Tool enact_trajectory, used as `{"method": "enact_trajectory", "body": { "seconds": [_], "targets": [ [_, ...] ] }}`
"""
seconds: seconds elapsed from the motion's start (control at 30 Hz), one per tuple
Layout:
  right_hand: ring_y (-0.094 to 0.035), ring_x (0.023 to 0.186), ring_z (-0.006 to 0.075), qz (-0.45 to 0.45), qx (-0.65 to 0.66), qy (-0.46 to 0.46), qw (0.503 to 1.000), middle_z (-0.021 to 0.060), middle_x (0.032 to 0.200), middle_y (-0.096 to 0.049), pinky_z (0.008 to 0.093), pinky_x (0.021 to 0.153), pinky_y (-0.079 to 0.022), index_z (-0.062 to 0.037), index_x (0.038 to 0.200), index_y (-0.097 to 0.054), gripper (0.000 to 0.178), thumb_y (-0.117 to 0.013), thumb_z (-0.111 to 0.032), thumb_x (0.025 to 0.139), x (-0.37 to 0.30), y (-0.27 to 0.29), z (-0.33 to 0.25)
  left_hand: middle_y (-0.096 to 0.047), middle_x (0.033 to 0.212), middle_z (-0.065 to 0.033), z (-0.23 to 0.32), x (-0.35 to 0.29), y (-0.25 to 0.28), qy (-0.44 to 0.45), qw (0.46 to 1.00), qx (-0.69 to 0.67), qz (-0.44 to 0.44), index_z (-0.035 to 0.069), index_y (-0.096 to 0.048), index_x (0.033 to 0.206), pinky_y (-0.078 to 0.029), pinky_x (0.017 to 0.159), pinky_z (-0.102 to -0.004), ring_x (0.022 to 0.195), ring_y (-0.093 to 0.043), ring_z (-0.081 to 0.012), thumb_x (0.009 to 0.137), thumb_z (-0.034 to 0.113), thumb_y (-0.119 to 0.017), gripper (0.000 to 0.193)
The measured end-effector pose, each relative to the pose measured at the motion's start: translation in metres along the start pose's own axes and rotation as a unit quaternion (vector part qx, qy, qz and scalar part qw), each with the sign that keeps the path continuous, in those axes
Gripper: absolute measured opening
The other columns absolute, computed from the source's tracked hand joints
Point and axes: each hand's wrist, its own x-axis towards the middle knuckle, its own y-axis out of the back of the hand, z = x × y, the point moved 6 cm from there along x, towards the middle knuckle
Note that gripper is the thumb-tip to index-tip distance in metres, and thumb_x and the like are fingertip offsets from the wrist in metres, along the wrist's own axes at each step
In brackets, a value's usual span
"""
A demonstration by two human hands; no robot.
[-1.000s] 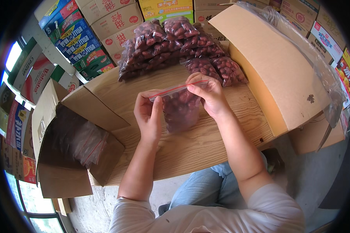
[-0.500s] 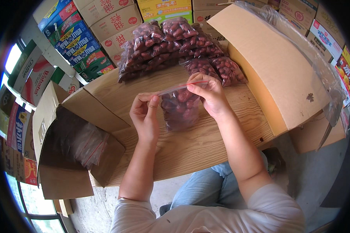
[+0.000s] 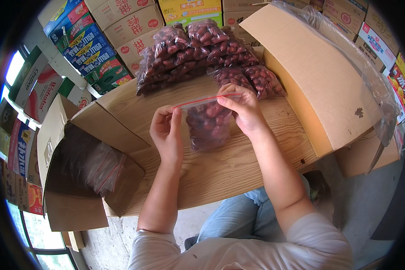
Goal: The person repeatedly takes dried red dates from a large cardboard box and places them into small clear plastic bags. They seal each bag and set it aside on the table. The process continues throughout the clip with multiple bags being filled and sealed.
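Note:
Between my hands hangs a clear zip bag of dried red dates (image 3: 208,125), its red zip strip along the top edge. My left hand (image 3: 166,130) pinches the strip's left end between thumb and fingers. The strip's right end is gripped by my right hand (image 3: 242,110), thumb in front and fingers behind. The bag is upright over the wooden table (image 3: 202,175); I cannot tell whether its bottom touches the wood. Beyond it lies a pile of filled date bags (image 3: 189,54), with two more bags (image 3: 263,82) in front of the pile at its right.
An open cardboard box (image 3: 76,209) at the left holds flat, unfilled zip bags (image 3: 104,173). At the right stands a large open carton (image 3: 315,76) with a plastic liner (image 3: 346,45). Stacked cartons (image 3: 130,33) line the back.
My left hand has slid slightly left to the end of the zip strip, which now looks straighter and more fully exposed. The right hand has barely moved.

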Motion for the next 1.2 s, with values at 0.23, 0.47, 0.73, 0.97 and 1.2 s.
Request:
{"method": "enact_trajectory", "body": {
  "seconds": [0.23, 0.47, 0.73, 0.97, 1.2],
  "targets": [
    [-0.058, 0.082, 0.0088, -0.004, 0.002, -0.006, 1.000, 0.0018, 0.088, -0.063, 0.0236, 0.078, -0.045, -0.0022, 0.082, -0.067, 0.004, -0.070, 0.000, 0.081, 0.000, 0.000, -0.001, -0.062, 0.091, -0.0007, -0.003, 0.003, 0.003, -0.010, 1.000, 0.006, -0.019, 0.003, -0.060, 0.092, -0.043, 0.083, -0.0223, 0.085, -0.055, -0.0072, 0.091, 0.007, -0.063, 0.005],
    [-0.055, 0.085, 0.0081, -0.015, 0.001, -0.018, 1.000, 0.0010, 0.092, -0.058, 0.0227, 0.078, -0.043, -0.0032, 0.080, -0.066, 0.005, -0.070, -0.001, 0.080, -0.002, -0.004, -0.003, -0.057, 0.090, 0.0013, 0.006, -0.001, -0.009, 0.036, 0.999, -0.013, -0.035, 0.004, -0.059, 0.088, -0.040, 0.072, -0.0214, 0.081, -0.050, -0.0065, 0.090, 0.003, -0.064, 0.005],
    [-0.057, 0.083, 0.0085, -0.027, -0.007, -0.010, 1.000, 0.0012, 0.093, -0.059, 0.0231, 0.075, -0.045, -0.0029, 0.080, -0.065, 0.005, -0.071, -0.003, 0.081, -0.002, -0.005, -0.002, -0.058, 0.089, -0.0010, -0.001, 0.003, -0.006, 0.000, 0.996, 0.039, -0.080, 0.002, -0.058, 0.086, -0.041, 0.073, -0.0226, 0.080, -0.051, -0.0078, 0.088, 0.003, -0.065, 0.007],
    [-0.059, 0.087, 0.0104, -0.063, 0.019, -0.039, 0.997, 0.0031, 0.092, -0.062, 0.0250, 0.082, -0.048, -0.0024, 0.082, -0.065, 0.005, -0.071, -0.002, 0.081, -0.004, -0.008, -0.001, -0.059, 0.089, -0.0021, 0.003, 0.000, -0.012, 0.031, 0.991, 0.063, -0.115, 0.002, -0.061, 0.084, -0.041, 0.072, -0.0228, 0.081, -0.052, -0.0094, 0.087, 0.003, -0.066, 0.006],
    [-0.062, 0.089, 0.0191, -0.092, -0.349, 0.210, 0.909, 0.0054, 0.094, -0.063, 0.0337, 0.079, -0.048, -0.0046, 0.084, -0.066, 0.018, -0.078, -0.009, 0.071, 0.000, -0.036, -0.058, -0.060, 0.087, -0.0045, 0.014, 0.005, -0.009, -0.025, 0.983, 0.127, -0.128, 0.001, -0.064, 0.082, -0.042, 0.075, -0.0239, 0.082, -0.054, -0.0121, 0.083, 0.001, -0.069, 0.005]
  ]
}}
